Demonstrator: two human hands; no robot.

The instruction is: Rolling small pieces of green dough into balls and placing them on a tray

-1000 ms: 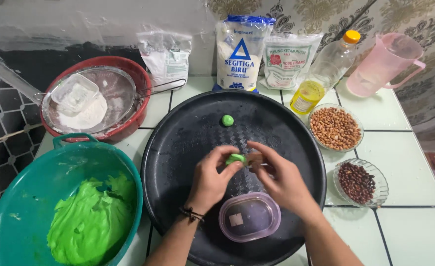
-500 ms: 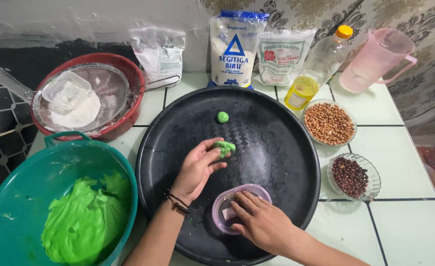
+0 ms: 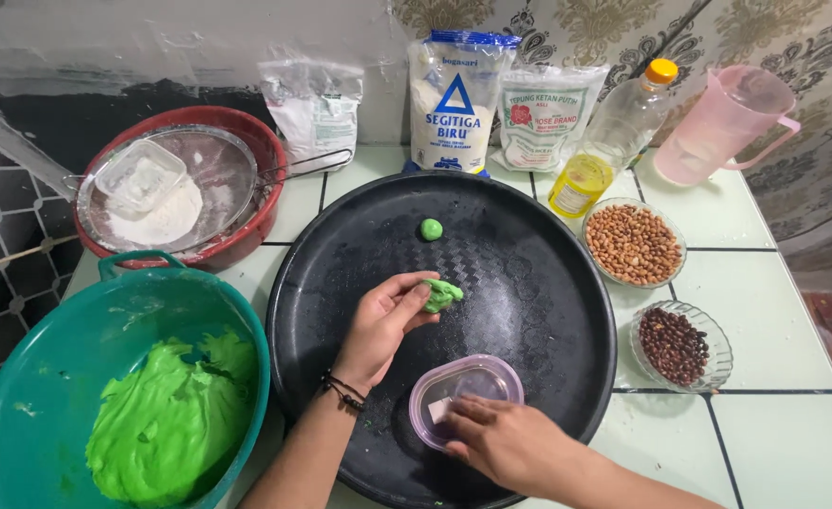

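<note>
Green dough piece, pinched in the left hand, could tear while the right hand digs curled fingers into the small tub.

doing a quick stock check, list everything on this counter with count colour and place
round black tray: 1, black, centre
rolled green dough ball: 1, green, tray top
teal plastic basin: 1, teal, bottom left
green dough mass: 1, green, in basin
red bowl: 1, red, top left
metal sieve with flour: 1, silver, on bowl
flour bags: 3, white, back
oil bottle: 1, clear and yellow, back
pink jug: 1, back right
bowl of peanuts: 1, tan, right
bowl of dark beans: 1, brown, right
small lilac tub: 1, tray bottom
left hand: holds green dough piece
right hand: in tub
</note>
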